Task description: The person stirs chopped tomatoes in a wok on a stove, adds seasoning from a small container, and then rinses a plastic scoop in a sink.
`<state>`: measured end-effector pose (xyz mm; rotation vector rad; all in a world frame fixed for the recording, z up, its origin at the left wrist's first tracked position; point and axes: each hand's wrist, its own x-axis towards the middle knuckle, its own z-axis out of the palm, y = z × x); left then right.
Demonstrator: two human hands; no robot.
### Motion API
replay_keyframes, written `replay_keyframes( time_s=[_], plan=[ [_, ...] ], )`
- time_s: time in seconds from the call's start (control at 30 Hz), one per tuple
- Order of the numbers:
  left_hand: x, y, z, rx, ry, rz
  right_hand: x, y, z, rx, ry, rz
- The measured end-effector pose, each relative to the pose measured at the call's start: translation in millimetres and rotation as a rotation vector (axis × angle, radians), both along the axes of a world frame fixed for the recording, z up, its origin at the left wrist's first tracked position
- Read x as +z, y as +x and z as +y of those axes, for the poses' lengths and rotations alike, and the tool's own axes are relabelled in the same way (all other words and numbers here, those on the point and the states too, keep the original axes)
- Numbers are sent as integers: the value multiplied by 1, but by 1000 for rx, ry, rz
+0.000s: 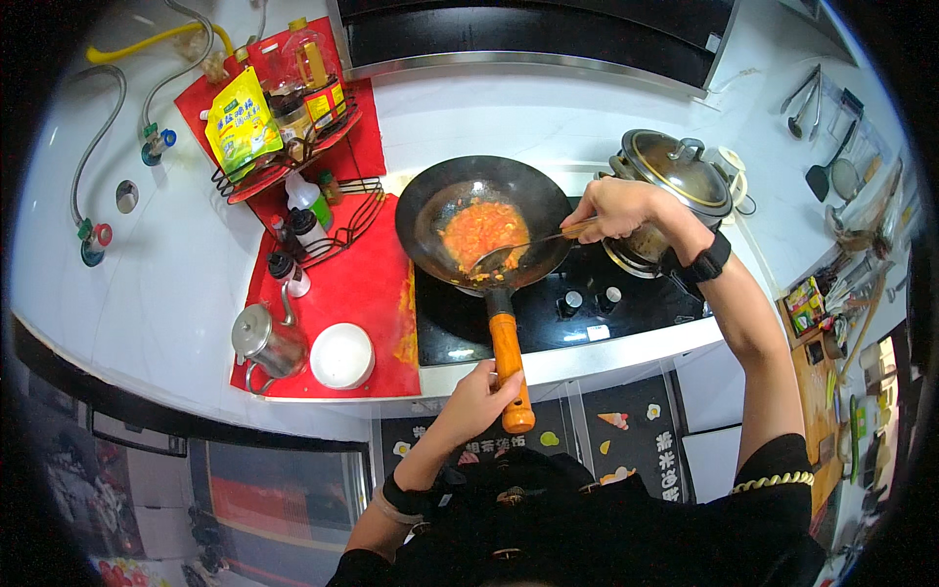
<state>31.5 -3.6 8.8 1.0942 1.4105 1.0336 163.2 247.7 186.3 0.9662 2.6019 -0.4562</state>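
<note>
A black wok (pixel 433 213) rests over the left side of a black glass cooktop (pixel 455 330). Chunky red-orange food that looks like cooked tomato and egg (pixel 488 231) lies in its bottom. My left hand (pixel 477 400) is wrapped around the wok's wooden handle (pixel 506 345), which points towards me. From the right, my right hand (pixel 616 209) grips the wooden end of a metal spatula or ladle (pixel 539 241). The tool's head touches the food near the front of the wok and is partly covered by it.
A lidded pot (pixel 671 169) sits on the right burner, close under my right forearm. Left of the cooktop, a white bowl (pixel 342 356) and a metal pot with a spout (pixel 268 341) stand on a red mat (pixel 330 293). Behind them is a wire rack (pixel 345 235) of seasonings.
</note>
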Motion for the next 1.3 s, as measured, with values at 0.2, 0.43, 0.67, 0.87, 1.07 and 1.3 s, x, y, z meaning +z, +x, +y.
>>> replay_keyframes(
  time_s=[0.2, 0.43, 0.67, 0.87, 1.07, 1.3],
  plan=[
    [-4, -2, 0, 8, 10, -1, -24, -16, -9, 249, 241, 29],
    [-5, -1, 2, -21, 2, -46, -30, 0, -13, 65, 309, 117],
    [2, -3, -1, 3, 13, -29, 4, 20, -32, 64, 307, 79],
    [-10, 1, -2, 27, 48, -70, -43, -6, -12, -1, 212, 236],
    [2, -2, -5, 42, 34, -65, -41, -34, -6, -83, 250, 231],
    [6, 1, -1, 15, 2, -37, -86, -35, 1, -48, 234, 311]
  ],
)
